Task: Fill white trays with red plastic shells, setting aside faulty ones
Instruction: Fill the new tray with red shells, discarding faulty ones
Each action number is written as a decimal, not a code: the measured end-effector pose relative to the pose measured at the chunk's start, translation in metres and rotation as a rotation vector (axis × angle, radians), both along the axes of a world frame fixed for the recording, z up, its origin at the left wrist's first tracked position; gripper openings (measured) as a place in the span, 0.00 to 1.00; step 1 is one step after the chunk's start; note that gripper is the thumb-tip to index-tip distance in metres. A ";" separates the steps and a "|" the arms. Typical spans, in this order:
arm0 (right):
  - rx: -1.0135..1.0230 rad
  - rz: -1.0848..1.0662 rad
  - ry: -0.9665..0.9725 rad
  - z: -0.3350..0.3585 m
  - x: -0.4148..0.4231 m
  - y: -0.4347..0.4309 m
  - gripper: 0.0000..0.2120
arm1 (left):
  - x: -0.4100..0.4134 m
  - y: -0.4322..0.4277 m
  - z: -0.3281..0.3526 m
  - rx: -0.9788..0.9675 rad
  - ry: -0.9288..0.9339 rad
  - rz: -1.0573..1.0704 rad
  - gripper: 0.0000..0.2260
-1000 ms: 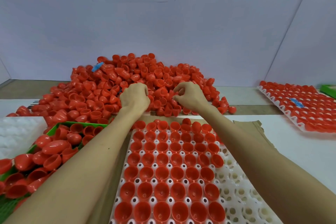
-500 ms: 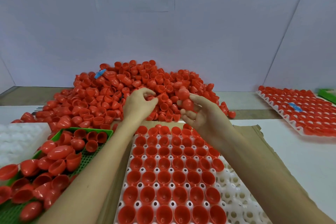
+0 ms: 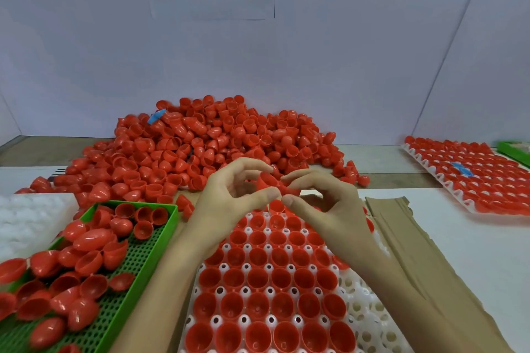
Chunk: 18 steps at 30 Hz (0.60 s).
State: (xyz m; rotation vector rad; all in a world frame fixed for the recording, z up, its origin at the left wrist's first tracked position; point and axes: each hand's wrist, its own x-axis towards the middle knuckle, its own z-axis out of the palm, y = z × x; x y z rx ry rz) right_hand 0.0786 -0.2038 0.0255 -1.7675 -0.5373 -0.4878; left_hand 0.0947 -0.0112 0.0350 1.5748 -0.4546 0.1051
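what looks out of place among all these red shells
A blue scrap lies on the upper left of the red shell pile, and a blue piece lies on the filled tray at far right. Everything around them is red. What they are is unclear.

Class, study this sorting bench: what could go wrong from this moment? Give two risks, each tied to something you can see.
1. The left hand and right hand pinch red shells at the fingertips above the white tray. A slip might drop one unchecked among those already seated.
2. The loose pile lies right beside the green basket holding set-aside ones. Unsorted pieces could roll in and mix.
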 end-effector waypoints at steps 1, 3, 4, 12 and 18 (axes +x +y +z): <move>-0.051 -0.020 -0.052 -0.001 0.001 0.000 0.04 | 0.000 0.000 -0.002 -0.024 0.003 0.012 0.15; -0.144 -0.048 -0.157 -0.004 0.000 0.000 0.04 | -0.001 0.001 -0.005 -0.059 0.009 0.008 0.17; -0.198 -0.070 -0.219 -0.005 0.000 0.000 0.05 | -0.002 0.002 -0.006 -0.069 0.006 0.002 0.17; -0.429 -0.289 -0.532 -0.009 -0.005 -0.001 0.05 | -0.005 0.002 -0.010 -0.119 0.085 -0.073 0.17; -0.433 -0.338 -0.561 -0.010 -0.006 -0.001 0.03 | -0.005 0.002 -0.010 -0.135 0.080 -0.127 0.20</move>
